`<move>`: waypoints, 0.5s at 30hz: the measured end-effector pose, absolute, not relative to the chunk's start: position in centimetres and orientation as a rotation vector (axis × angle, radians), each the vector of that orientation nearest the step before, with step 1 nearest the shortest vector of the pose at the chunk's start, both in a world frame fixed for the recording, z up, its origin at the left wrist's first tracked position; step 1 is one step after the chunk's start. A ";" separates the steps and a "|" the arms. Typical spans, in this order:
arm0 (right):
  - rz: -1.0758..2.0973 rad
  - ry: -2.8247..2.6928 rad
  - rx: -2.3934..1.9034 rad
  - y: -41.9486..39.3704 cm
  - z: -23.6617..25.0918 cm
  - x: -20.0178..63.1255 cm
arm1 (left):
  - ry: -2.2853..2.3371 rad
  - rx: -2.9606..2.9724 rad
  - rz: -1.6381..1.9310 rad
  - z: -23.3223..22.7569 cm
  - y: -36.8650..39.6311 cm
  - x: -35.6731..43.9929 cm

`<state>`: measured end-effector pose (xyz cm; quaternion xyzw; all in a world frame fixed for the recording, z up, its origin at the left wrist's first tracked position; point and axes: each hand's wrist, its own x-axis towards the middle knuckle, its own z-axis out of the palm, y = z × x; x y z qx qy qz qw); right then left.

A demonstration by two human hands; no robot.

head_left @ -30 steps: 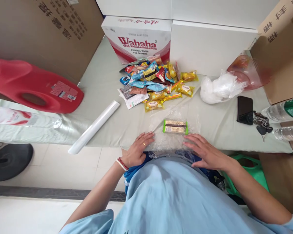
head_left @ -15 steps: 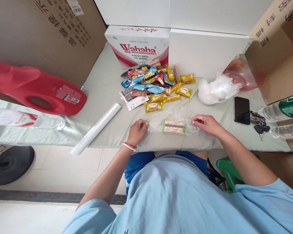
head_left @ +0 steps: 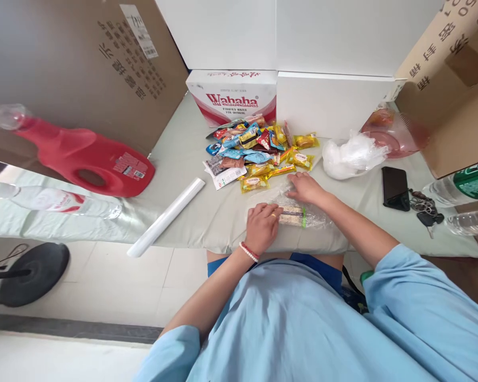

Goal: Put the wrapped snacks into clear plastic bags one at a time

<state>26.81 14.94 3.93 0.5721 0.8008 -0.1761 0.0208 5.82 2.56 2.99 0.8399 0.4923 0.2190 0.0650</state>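
Note:
A packaged snack bar [head_left: 291, 216] with green ends lies on the table inside clear plastic [head_left: 317, 215]. My left hand [head_left: 262, 225], with a red and white bracelet at the wrist, is closed over the packet's left end and hides it. Beyond the bar, my right hand [head_left: 306, 187] lies palm down on the upper part of the plastic, fingers stretched out and apart. Just past it is a heap of wrapped snacks [head_left: 258, 143] in yellow, blue and red wrappers.
Left of my hands lies a white roll [head_left: 166, 216], overhanging the table's front edge. Farther left are a red jug [head_left: 91, 159] and a water bottle [head_left: 59, 201]. A white plastic bag [head_left: 350, 156], phone [head_left: 395, 188] and keys [head_left: 425, 207] lie right. A Wahaba box [head_left: 235, 93] stands behind.
My left hand has moved right from the plastic's left end onto the packet. My right hand has shifted left and away from me, its pinch opened. The view has tilted slightly upward.

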 end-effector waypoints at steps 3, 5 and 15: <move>-0.685 2.442 1.686 16.5 4.2 26.0 | 1.471 2.548 0.395 2.3 3.9 7.3; -0.750 2.474 1.613 17.0 5.1 26.2 | 1.486 2.547 0.322 2.2 4.2 7.6; -0.532 2.806 1.230 7.0 5.8 26.6 | 1.566 2.389 0.466 0.8 3.6 7.0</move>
